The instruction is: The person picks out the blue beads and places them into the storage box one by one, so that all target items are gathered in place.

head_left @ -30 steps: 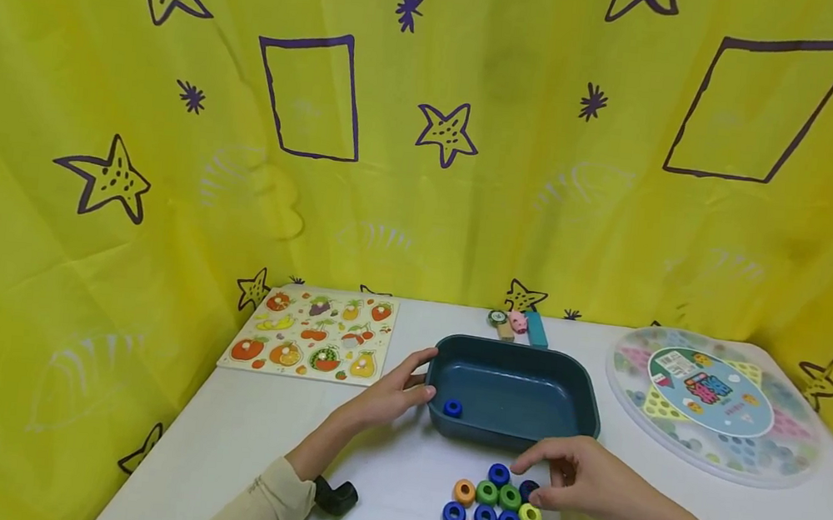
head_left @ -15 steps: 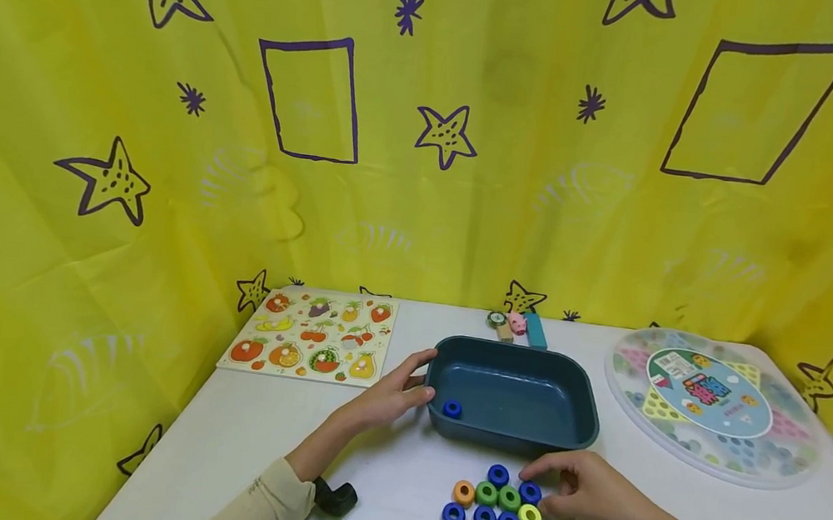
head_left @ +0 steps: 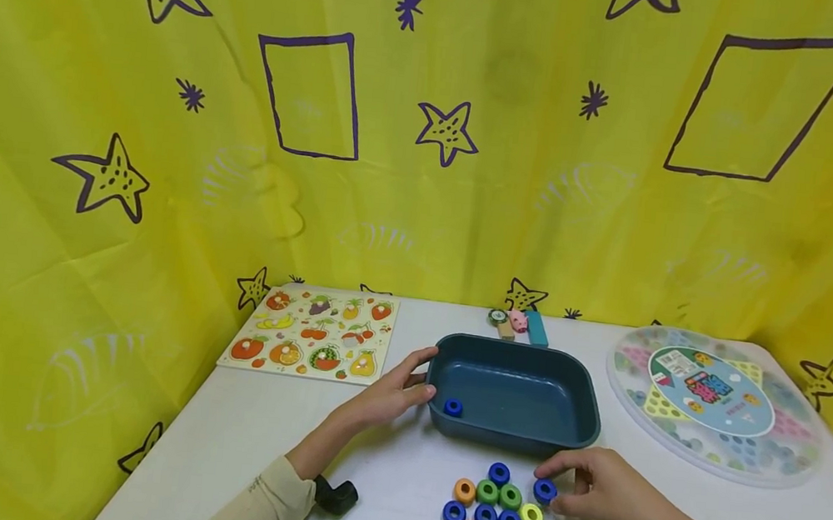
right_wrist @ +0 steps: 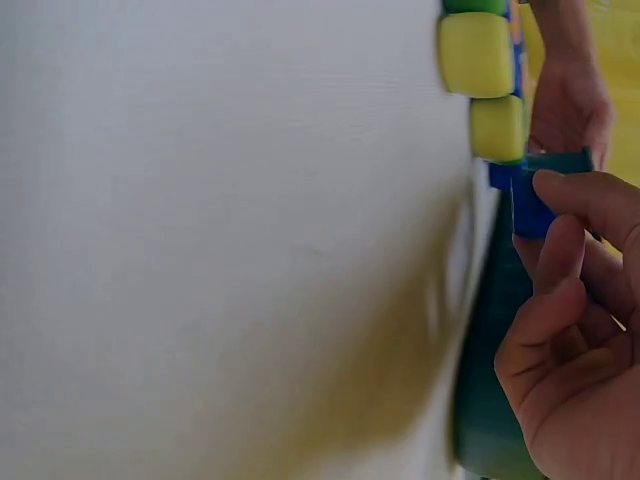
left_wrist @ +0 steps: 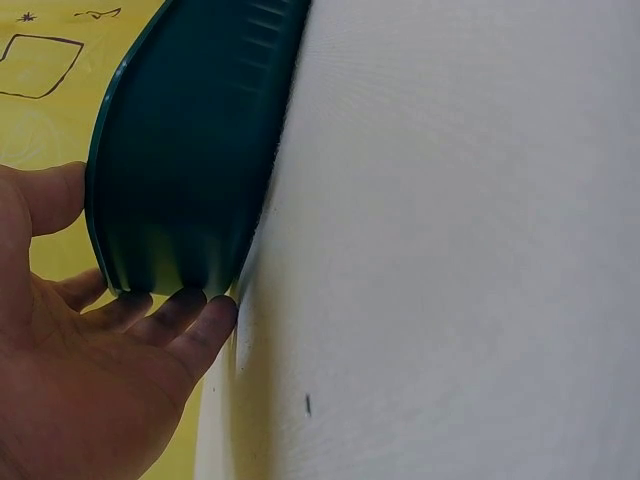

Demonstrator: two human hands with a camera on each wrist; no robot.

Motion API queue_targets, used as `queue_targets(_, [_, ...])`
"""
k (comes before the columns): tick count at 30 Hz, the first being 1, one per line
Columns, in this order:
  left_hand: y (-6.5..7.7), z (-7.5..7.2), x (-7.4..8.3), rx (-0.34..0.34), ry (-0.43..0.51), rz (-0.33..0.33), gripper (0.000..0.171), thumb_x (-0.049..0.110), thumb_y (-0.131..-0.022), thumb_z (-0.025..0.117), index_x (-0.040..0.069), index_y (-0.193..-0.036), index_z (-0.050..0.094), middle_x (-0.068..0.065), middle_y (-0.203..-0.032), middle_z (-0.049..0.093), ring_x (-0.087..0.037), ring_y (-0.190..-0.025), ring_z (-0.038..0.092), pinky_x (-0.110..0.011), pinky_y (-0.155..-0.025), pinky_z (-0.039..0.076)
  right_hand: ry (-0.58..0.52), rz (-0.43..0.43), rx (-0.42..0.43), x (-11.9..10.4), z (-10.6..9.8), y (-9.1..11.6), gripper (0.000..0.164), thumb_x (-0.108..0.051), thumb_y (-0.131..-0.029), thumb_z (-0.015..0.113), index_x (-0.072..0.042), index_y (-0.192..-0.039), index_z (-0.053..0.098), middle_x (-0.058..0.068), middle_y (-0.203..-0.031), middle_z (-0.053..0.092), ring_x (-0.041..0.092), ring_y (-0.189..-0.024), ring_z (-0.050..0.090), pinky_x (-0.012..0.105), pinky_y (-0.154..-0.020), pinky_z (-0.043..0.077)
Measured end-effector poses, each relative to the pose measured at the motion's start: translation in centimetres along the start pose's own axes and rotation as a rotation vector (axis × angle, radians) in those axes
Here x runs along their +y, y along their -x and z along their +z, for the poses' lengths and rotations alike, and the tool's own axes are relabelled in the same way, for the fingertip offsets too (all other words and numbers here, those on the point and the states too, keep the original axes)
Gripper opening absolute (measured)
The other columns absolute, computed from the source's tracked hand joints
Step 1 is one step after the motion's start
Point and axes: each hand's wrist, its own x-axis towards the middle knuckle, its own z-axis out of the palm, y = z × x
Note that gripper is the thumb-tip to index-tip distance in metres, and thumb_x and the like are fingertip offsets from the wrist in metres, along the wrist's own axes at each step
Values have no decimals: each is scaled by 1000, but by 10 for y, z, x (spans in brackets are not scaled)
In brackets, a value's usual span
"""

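Note:
A dark teal plastic bin [head_left: 515, 395] stands on the table with one blue ring bead [head_left: 452, 407] in its front left corner. My left hand [head_left: 391, 387] holds the bin's left end, thumb and fingertips against its outer side, as the left wrist view also shows. Between thumb and index finger, my right hand [head_left: 608, 492] pinches another blue ring bead [head_left: 545, 491] just in front of the bin's right part. In the right wrist view this bead [right_wrist: 532, 207] shows beside two yellow ones. Blue, green, orange and yellow ring beads [head_left: 485, 519] lie in rows, cut off by the lower edge.
Behind my left hand lies a fruit puzzle board [head_left: 311, 334]. A round clear case [head_left: 714, 406] with a printed label lies at the right. Small toys [head_left: 518, 323] sit behind the bin, and a black curved object [head_left: 336, 497] lies near my left sleeve.
My right hand has come down to the blue bead at the right of the rows, gripped it and drawn it a little to the right. The left hand stays at the bin.

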Motion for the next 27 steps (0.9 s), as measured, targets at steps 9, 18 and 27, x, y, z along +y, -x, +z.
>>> queue_targets(9, [-14, -2, -29, 11, -6, 7, 60, 20, -97, 50, 24, -148, 19, -2, -153, 16, -31, -132, 32, -45, -101, 34, -33, -102, 70, -22, -31, -17, 30, -29, -78, 75, -19, -105, 69, 2, -68, 56, 8, -54, 44, 23, -46, 37])
queue_targets(18, [-13, 0, -34, 22, 3, 18, 58, 25, -96, 52, 27, -147, 23, -1, -151, 19, -28, -130, 35, -44, -100, 35, -100, -152, 55, -15, -27, -86, 31, -23, -81, 73, -14, -110, 68, 0, -95, 66, 19, -75, 58, 27, -64, 50])
queue_targets(27, [-11, 0, -23, 1, 15, 6, 59, 20, -97, 50, 22, -148, 20, -4, -152, 18, -31, -131, 33, -46, -100, 35, -87, -189, -65, -1, -15, -129, 26, -15, -84, 70, -10, -110, 67, 0, -96, 66, 19, -82, 59, 28, -74, 51])
